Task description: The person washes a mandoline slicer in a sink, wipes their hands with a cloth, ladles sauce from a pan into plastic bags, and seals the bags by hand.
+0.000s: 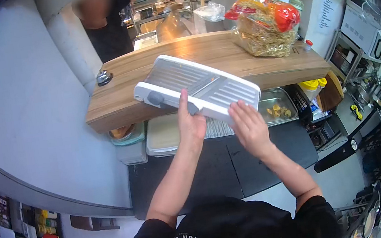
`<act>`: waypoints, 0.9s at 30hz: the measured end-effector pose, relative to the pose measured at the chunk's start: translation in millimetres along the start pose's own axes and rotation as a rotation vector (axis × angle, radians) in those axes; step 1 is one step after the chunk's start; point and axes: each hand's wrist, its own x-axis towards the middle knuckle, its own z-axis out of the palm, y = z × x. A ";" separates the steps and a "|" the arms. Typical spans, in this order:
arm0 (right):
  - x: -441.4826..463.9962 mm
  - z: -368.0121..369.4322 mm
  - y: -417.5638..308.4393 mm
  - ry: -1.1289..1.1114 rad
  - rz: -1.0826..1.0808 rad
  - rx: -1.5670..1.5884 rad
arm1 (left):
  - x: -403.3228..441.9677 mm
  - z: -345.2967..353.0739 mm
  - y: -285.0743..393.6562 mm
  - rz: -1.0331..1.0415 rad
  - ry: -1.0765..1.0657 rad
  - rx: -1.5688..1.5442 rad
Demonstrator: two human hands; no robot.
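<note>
A white mandoline slicer with grey ribbed plates and grey knobs is held up, tilted, in front of the wooden shelf. My left hand grips its near long side, with the thumb up along the edge beside a grey knob. My right hand lies against the right end, its fingers together on the near corner and rim. The undersides of the slicer and the parts of my fingers behind it are hidden.
The wooden shelf bears a bell and a large bag of dried noodles. Below are a metal tray, white trays and a dark counter. Behind the shelf stands another person, one arm raised.
</note>
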 end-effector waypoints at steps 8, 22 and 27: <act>-40.6 -70.4 26.8 -0.051 0.150 0.307 | -41.6 -22.8 -36.1 -0.094 -0.158 0.205; -171.1 -174.7 0.1 -0.067 0.810 0.135 | -126.6 -43.4 -152.3 -0.869 -0.388 0.082; -227.6 -238.3 -13.7 -0.023 0.970 -0.030 | -180.9 -10.9 -218.6 -1.045 -0.479 0.072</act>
